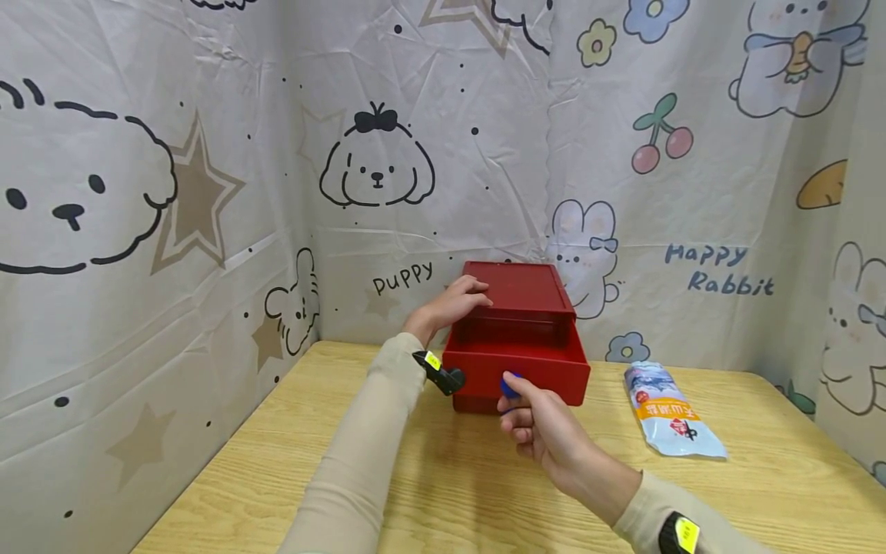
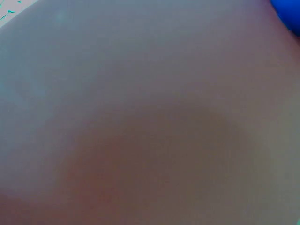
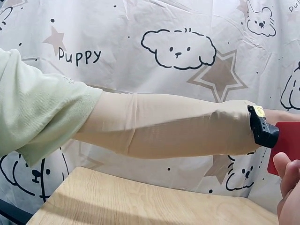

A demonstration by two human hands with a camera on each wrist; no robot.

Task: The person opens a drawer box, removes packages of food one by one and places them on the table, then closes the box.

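Observation:
A red box [image 1: 517, 285] with a pulled-out drawer [image 1: 477, 372] stands near the back of the table in the head view. The drawer's inside shows red and bare from here. My left hand [image 1: 453, 304] rests on the left edge of the box top, fingers lying loosely over it. At the drawer front, my right hand [image 1: 554, 435] pinches a blue knob [image 1: 509, 386] between thumb and fingers, which partly cover it. In the right wrist view, the right fingers [image 3: 289, 174] overlap the red drawer [image 3: 290, 140]. Mostly blur fills the left wrist view, with something blue [image 2: 289, 13] in the corner.
To the right of the box, a white and orange plastic packet [image 1: 673, 412] with printed characters lies on the wooden table [image 1: 277, 454]. Patterned cloth [image 1: 415, 185] hangs around the back and sides, close behind the box.

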